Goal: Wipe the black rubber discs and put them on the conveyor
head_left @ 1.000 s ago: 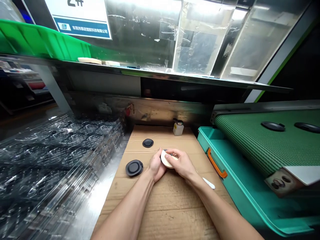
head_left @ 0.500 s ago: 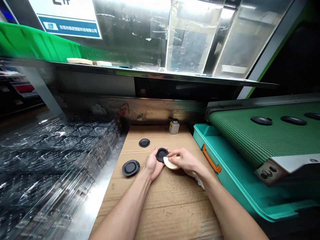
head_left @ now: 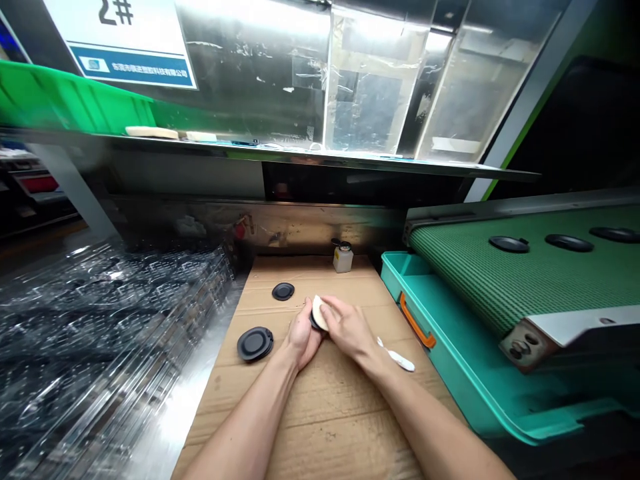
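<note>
- Far left, towards 9 o'clock from the held pieces, clear plastic trays (head_left: 145,333) are piled beside the cardboard (head_left: 330,427); 12 is straight ahead of the person.
- Between 8 and 9 o'clock lies a large black disc (head_left: 255,344), near the left forearm; towards 10, a smaller black disc (head_left: 283,291) lies alone. Neither is touched.
- The left hand (head_left: 299,337) cups the held disc (head_left: 314,322) from its 8 o'clock side, thumb up along the edge; its other fingers are mostly hidden.
- The cream pad (head_left: 320,313) lies against the held disc and covers much of it. The step in hand looks like rubbing or pressing the disc with the pad; the next move seems to call for a steady left palm and light, even pressure.
- A small bottle (head_left: 343,259) stands towards 1 o'clock, well apart from the hands.
- The right hand (head_left: 347,327) grips the pad from 3 o'clock, thumb on its face.
- Near 4 o'clock, a white-handled tool (head_left: 400,360) lies beside the right forearm.
- At 3 o'clock is a teal bin (head_left: 450,387); beyond, towards 2, black discs (head_left: 569,243) rest on a green belt (head_left: 465,267).
</note>
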Demonstrator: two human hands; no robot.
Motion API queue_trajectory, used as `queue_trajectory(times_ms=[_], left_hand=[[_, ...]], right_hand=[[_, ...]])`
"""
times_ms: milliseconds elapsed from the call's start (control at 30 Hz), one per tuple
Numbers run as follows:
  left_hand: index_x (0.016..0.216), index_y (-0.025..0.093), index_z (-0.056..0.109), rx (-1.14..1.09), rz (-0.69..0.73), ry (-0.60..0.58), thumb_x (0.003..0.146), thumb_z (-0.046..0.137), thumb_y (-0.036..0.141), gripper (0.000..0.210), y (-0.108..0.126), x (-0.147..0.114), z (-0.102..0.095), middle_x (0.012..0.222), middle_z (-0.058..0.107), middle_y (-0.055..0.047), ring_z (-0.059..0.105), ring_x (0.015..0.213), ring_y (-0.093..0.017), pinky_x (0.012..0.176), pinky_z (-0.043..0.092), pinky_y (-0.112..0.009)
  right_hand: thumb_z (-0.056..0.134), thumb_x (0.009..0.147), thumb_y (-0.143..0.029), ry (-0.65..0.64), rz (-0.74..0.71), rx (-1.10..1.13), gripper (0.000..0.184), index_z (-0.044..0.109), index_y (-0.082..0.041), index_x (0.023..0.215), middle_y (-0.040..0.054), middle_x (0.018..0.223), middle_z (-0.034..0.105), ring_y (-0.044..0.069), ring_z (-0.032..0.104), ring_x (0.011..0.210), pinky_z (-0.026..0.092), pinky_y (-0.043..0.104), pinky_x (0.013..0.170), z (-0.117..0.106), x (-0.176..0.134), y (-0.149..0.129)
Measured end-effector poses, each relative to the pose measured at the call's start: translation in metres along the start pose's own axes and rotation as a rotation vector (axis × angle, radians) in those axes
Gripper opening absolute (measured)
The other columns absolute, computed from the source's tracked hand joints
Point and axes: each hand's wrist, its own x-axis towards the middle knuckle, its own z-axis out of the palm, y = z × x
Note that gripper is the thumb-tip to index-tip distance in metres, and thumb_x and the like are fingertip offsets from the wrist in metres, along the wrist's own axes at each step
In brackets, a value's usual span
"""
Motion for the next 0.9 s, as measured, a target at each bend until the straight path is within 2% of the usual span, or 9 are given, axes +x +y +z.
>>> queue_trajectory(times_ms=[133,233,300,433,567,700,833,900], left_hand=[[0.107,0.010,0.065,0.005,-0.023,-0.017,0.096,0.038,0.040,0.042,0.000,0.000,0.001,0.110,0.069,-0.016,0.061,0.109,-0.025,0.101,0.044,-0.042],[0.105,0.008,0.065,-0.006,-0.004,0.028,0.096,0.039,0.037,0.040,0.000,-0.001,0.002,0.109,0.069,-0.016,0.061,0.109,-0.025,0.101,0.044,-0.040],[0.103,0.008,0.065,-0.014,-0.002,0.052,0.096,0.040,0.036,0.038,0.000,-0.002,0.002,0.108,0.069,-0.016,0.061,0.109,-0.025,0.101,0.045,-0.039],[0.104,0.008,0.065,-0.022,-0.033,0.011,0.096,0.040,0.036,0.038,0.001,-0.003,0.003,0.108,0.070,-0.016,0.062,0.109,-0.025,0.100,0.045,-0.041],[0.101,0.008,0.066,-0.040,-0.015,0.057,0.096,0.040,0.034,0.037,0.002,-0.002,0.004,0.108,0.069,-0.016,0.062,0.109,-0.025,0.101,0.045,-0.040],[0.104,0.008,0.065,-0.035,-0.010,0.055,0.096,0.039,0.035,0.038,0.002,-0.001,0.002,0.111,0.068,-0.017,0.061,0.111,-0.026,0.102,0.045,-0.043],[0.108,0.009,0.063,-0.065,-0.039,0.049,0.095,0.041,0.036,0.037,0.004,-0.001,-0.001,0.117,0.066,-0.018,0.060,0.112,-0.026,0.102,0.045,-0.042],[0.109,0.009,0.062,-0.070,-0.025,0.047,0.095,0.039,0.035,0.038,0.006,-0.001,-0.001,0.119,0.065,-0.018,0.060,0.113,-0.026,0.101,0.046,-0.043]], right_hand=[[0.035,0.096,-0.049,0.020,0.161,-0.301,0.042,0.053,-0.039,0.132,0.0039,0.108,0.070,0.026,0.066,0.096,0.047,0.037,0.084,0.008,0.002,-0.011],[0.031,0.097,-0.052,-0.010,0.175,-0.381,0.045,0.050,-0.039,0.135,0.0054,0.103,0.072,0.026,0.066,0.093,0.047,0.037,0.081,0.007,0.000,-0.013],[0.031,0.096,-0.054,-0.046,0.179,-0.397,0.046,0.049,-0.040,0.135,0.0058,0.100,0.072,0.026,0.067,0.090,0.047,0.037,0.079,0.006,-0.001,-0.013],[0.027,0.097,-0.053,-0.012,0.271,-0.405,0.047,0.048,-0.039,0.137,0.0066,0.107,0.070,0.026,0.066,0.094,0.046,0.037,0.080,0.005,0.000,-0.012],[0.029,0.096,-0.054,-0.068,0.210,-0.374,0.047,0.045,-0.040,0.138,0.0058,0.108,0.070,0.026,0.065,0.094,0.046,0.037,0.081,0.007,-0.002,-0.013],[0.027,0.097,-0.052,-0.029,0.293,-0.363,0.048,0.045,-0.039,0.139,0.0068,0.108,0.069,0.026,0.065,0.095,0.046,0.037,0.080,0.012,-0.004,-0.016],[0.029,0.096,-0.053,-0.079,0.220,-0.372,0.047,0.043,-0.041,0.140,0.0064,0.104,0.070,0.026,0.066,0.089,0.046,0.037,0.079,0.020,-0.005,-0.019],[0.028,0.097,-0.053,-0.060,0.250,-0.414,0.048,0.041,-0.039,0.141,0.0077,0.103,0.070,0.026,0.066,0.089,0.046,0.038,0.079,0.020,-0.005,-0.019]])
